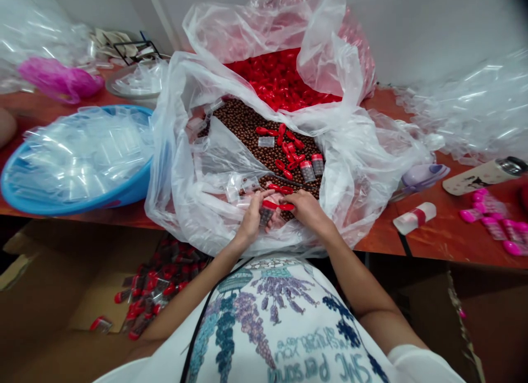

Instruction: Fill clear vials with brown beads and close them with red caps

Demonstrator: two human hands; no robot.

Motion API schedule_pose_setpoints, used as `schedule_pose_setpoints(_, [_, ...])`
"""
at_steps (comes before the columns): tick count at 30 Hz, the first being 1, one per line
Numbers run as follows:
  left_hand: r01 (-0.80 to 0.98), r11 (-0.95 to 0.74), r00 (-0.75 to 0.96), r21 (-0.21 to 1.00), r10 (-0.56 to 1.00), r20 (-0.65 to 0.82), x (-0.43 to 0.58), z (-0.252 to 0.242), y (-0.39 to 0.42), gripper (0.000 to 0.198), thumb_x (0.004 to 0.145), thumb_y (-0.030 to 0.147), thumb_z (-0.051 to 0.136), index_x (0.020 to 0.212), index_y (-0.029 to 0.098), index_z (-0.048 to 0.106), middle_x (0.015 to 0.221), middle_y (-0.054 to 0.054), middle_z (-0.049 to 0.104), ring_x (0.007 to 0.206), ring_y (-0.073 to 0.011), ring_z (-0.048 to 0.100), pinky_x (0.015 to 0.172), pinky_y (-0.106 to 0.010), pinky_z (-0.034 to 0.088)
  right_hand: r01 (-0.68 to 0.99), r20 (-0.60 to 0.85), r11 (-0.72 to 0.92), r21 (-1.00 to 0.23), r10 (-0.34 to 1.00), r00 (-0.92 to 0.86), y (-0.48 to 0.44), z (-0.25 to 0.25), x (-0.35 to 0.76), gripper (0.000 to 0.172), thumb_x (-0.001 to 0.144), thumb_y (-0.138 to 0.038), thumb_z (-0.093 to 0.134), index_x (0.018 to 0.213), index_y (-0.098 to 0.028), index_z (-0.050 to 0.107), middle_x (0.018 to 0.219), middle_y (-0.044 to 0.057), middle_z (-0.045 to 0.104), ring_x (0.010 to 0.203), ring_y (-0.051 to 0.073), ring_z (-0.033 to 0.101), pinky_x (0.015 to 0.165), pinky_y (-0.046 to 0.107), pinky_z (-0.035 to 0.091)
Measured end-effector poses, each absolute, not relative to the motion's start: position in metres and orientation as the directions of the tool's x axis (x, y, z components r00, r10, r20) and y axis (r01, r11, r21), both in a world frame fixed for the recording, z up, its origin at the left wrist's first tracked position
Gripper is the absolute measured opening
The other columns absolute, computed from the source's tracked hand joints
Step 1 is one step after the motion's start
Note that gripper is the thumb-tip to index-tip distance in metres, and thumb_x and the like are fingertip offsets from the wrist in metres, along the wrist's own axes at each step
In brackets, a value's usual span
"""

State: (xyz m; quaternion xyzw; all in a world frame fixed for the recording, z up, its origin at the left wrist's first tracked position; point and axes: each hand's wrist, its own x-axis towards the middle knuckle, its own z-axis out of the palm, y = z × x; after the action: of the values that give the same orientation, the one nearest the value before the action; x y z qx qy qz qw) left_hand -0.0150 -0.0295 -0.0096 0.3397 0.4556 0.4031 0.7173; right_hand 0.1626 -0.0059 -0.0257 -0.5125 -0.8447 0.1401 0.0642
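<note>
My left hand point(249, 221) is closed around a small clear container point(265, 217) with dark contents, a red piece at its top. Beside it, my right hand point(307, 210) has its fingers closed on a red plastic cap point(286, 206); the fingertips partly hide it. Both hands are over the near side of an open clear plastic bag point(173, 152) full of small brown beads point(239, 122). On the beads lie loose red caps point(291, 148), two filled containers with red lids point(307, 171) and an empty clear container point(266, 142).
Behind stands a bag of red caps point(280, 78). A blue basin point(78, 207) of clear containers is on the left. Filled containers point(154, 287) lie in a cardboard box below. A bottle point(482, 174) and pink pieces point(490, 212) are on the right.
</note>
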Motion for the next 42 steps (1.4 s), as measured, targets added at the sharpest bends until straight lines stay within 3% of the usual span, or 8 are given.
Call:
schedule_pose_setpoints(7, [-0.257,0.414,0.240,0.873,0.903,-0.357,-0.016,-0.013,-0.032,0.067,0.088,0.062,0.028,0.134,0.016,0.044,0.055,0.001,0.057,0.037,-0.0107,0.048,0.033,-0.018,0.032,0.816,0.010,0.508,-0.276,0.850,-0.526,-0.007,-0.028,0.163,0.014,0.086,-0.019,0.056,0.084,-0.019,0.070,0.084,0.007,0.070,0.080,0.019,0.056,0.074,0.031,0.036])
schedule_pose_setpoints(11, [-0.245,0.395,0.234,0.886,0.910,-0.341,-0.017,-0.016,-0.034,0.068,0.087,0.064,0.031,0.135,0.018,0.044,0.056,0.001,0.057,0.038,-0.0104,0.049,0.034,-0.018,0.033,0.740,0.163,0.345,-0.577,0.937,-0.309,-0.009,-0.026,0.166,0.016,0.087,-0.024,0.056,0.093,-0.021,0.070,0.093,0.005,0.071,0.089,0.019,0.058,0.083,0.033,0.041])
schedule_pose_setpoints(16, [-0.196,0.376,0.257,0.906,0.911,-0.322,-0.016,-0.023,-0.034,0.068,0.087,0.065,0.030,0.135,0.019,0.044,0.059,0.000,0.060,0.039,-0.0102,0.050,0.033,-0.018,0.033,0.372,0.212,0.240,-0.896,0.970,-0.117,-0.022,-0.011,0.150,0.017,0.086,-0.034,0.060,0.093,-0.023,0.071,0.091,0.001,0.071,0.088,0.017,0.061,0.083,0.032,0.046])
schedule_pose_setpoints(24, [-0.227,0.368,0.246,0.901,0.917,-0.313,-0.012,-0.021,-0.033,0.068,0.085,0.067,0.034,0.128,0.017,0.053,0.055,0.000,0.057,0.036,-0.0111,0.049,0.031,-0.019,0.031,0.427,0.343,0.433,-0.794,0.899,-0.273,-0.033,0.001,0.133,0.019,0.090,-0.032,0.055,0.101,-0.025,0.069,0.102,0.002,0.067,0.101,0.018,0.057,0.093,0.037,0.040])
schedule_pose_setpoints(27, [-0.329,0.376,0.222,0.866,0.922,-0.316,-0.012,-0.010,-0.031,0.069,0.085,0.068,0.032,0.128,0.017,0.052,0.054,0.000,0.056,0.037,-0.0107,0.048,0.032,-0.019,0.032,0.520,0.370,0.367,-0.772,0.923,-0.102,-0.043,0.003,0.143,0.028,0.090,-0.037,0.053,0.114,-0.024,0.061,0.110,0.006,0.062,0.104,0.020,0.055,0.092,0.038,0.042])
schedule_pose_setpoints(31, [-0.393,0.367,0.197,0.843,0.929,-0.313,-0.011,-0.001,-0.027,0.070,0.085,0.068,0.033,0.128,0.016,0.050,0.057,0.000,0.058,0.040,-0.0101,0.050,0.036,-0.019,0.035,0.661,0.326,0.259,-0.705,0.945,-0.023,-0.055,-0.003,0.153,0.029,0.087,-0.044,0.056,0.105,-0.022,0.062,0.098,0.007,0.065,0.094,0.023,0.057,0.084,0.038,0.046])
schedule_pose_setpoints(37, [-0.379,0.361,0.194,0.852,0.931,-0.308,-0.004,-0.011,-0.029,0.069,0.082,0.069,0.039,0.127,0.018,0.052,0.067,-0.002,0.063,0.051,-0.0124,0.057,0.045,-0.021,0.042,0.706,0.368,0.403,-0.582,0.905,-0.213,-0.051,-0.013,0.145,0.092,0.073,-0.054,0.069,0.144,-0.017,0.026,0.128,0.016,0.054,0.114,0.031,0.050,0.096,0.046,0.041])
schedule_pose_setpoints(42, [-0.380,0.400,0.225,0.834,0.914,-0.337,-0.001,-0.016,-0.031,0.065,0.082,0.067,0.042,0.124,0.020,0.055,0.079,-0.004,0.067,0.060,-0.0142,0.061,0.052,-0.023,0.047,0.650,0.331,0.521,-0.554,0.853,-0.403,-0.047,-0.015,0.134,0.084,0.080,-0.045,0.064,0.146,-0.016,0.021,0.136,0.016,0.047,0.122,0.030,0.044,0.099,0.046,0.039])
